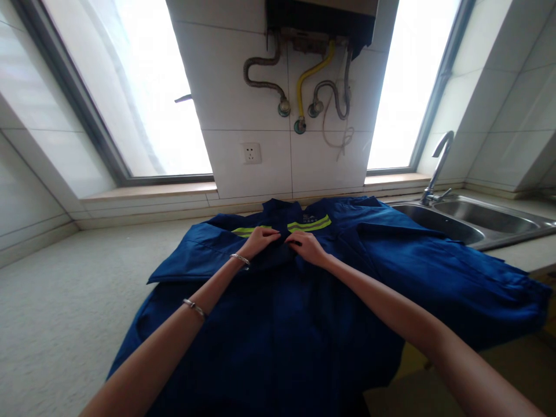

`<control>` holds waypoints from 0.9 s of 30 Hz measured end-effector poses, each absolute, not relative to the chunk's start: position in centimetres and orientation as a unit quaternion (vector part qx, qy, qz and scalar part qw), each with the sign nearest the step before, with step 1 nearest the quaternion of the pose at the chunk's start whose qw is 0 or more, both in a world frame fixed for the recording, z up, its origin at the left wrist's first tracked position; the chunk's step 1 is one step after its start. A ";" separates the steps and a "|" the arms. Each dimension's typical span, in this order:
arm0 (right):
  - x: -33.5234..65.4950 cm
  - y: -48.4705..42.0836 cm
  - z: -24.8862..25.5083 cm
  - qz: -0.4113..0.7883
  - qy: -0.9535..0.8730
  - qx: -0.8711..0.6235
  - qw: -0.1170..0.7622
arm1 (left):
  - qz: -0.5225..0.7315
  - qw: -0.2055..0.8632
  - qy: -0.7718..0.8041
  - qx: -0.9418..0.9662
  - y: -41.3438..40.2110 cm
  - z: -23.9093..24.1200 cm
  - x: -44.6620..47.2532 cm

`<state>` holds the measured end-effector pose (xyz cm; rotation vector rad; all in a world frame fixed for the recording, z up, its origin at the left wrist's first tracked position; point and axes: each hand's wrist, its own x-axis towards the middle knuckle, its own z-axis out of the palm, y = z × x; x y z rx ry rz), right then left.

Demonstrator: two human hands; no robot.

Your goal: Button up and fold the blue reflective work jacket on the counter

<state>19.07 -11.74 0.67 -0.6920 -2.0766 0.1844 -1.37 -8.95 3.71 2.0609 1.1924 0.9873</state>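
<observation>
Two bare forearms reach forward over a dark blue work jacket with yellow-green reflective stripes, spread flat on a speckled pale countertop. At the jacket's chest, just below the collar, the left hand and right hand lie near each other, fingers curled down and pinching the fabric along its front opening. Two thin silver bracelets circle the left arm. Beyond, to the right, sits a stainless steel sink with a curved tap.

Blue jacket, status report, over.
Left hand and right hand pinching blue jacket near chest stripes. Jacket flat on counter. Sink alongside.
</observation>
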 end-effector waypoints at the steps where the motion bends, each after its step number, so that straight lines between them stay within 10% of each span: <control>1: 19.3 -11.8 0.8 0.052 -0.838 -0.284 0.463 | 0.369 0.262 0.421 0.786 -9.3 4.0 -1.2; 27: 20.6 -13.1 2.4 -0.049 -0.827 -0.351 0.436 | 0.297 0.101 0.305 0.899 -12.7 7.1 0.5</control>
